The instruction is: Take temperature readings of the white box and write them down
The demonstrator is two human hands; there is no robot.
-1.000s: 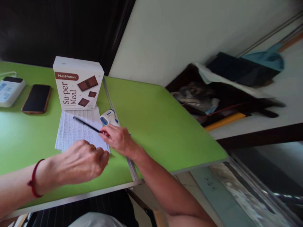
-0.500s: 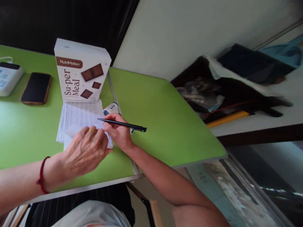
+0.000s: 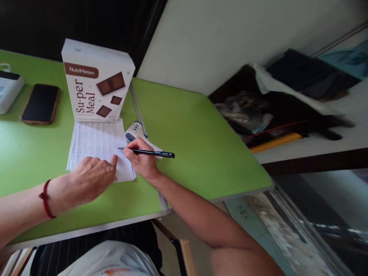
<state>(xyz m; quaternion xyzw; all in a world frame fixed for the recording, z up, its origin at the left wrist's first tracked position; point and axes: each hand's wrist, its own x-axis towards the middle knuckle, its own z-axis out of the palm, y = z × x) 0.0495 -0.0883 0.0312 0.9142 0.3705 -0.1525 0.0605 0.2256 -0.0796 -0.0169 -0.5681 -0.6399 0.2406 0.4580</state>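
Note:
A black pen [image 3: 155, 153] is held in my right hand [image 3: 142, 159], gripped between thumb and fingers. Its tip points left, over the paper's right part. Sheets of paper [image 3: 96, 140] covered in rows of small writing lie under both hands. My left hand [image 3: 94, 178] rests across the lower part of the sheets, index finger stretched toward the pen tip and thumb apart below it; the other fingers are partly curled. A white and blue infrared thermometer [image 3: 134, 131] lies just beyond my right hand, which partly hides its handle.
A white NutriMotion box [image 3: 97, 84] stands upright at the top of the papers. To its left lie a phone [image 3: 40, 104] and a white device with a cable [image 3: 10, 92]. The green table [image 3: 195, 145] ends at the right, near a shelf with bags and cloth [image 3: 253, 111].
My left hand has moved left and its index finger has straightened; the raised, blurred paper beneath it now lies flat. The pen has tilted slightly, still in my right hand. The view has shifted a little.

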